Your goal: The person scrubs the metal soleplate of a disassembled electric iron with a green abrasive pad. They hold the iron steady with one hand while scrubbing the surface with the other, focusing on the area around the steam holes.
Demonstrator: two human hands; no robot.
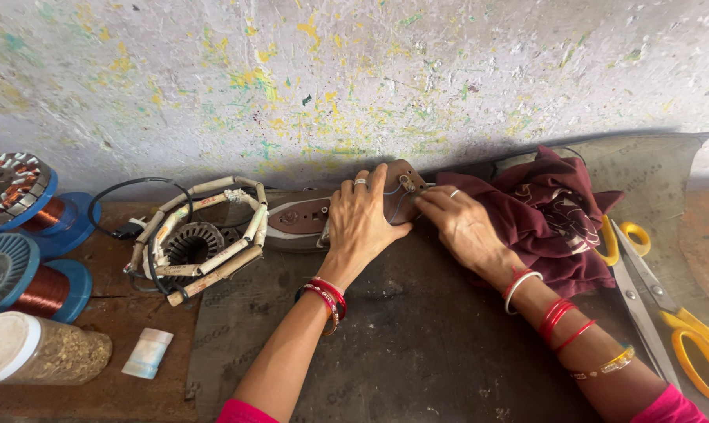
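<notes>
1. Two hands met at the centre of the frame on a brown iron [311,218] lying on its side on the worktop [417,345].
2. Left hand [362,219] lay flat over the iron's body, fingers spread, pinning it down rather than closing round it.
3. Right hand [464,227] had its fingertips pinched together at the iron's rear end, on a thin blue wire [394,188] near a small terminal.
4. Judging by this, the step in hand was fitting or freeing that wire; the next move would call for fine fingertip work while the iron stayed pinned.
5. Maroon cloth [554,207] lay right of the hands, yellow scissors [668,313] at lower right, copper spools [37,286] at far left.
</notes>
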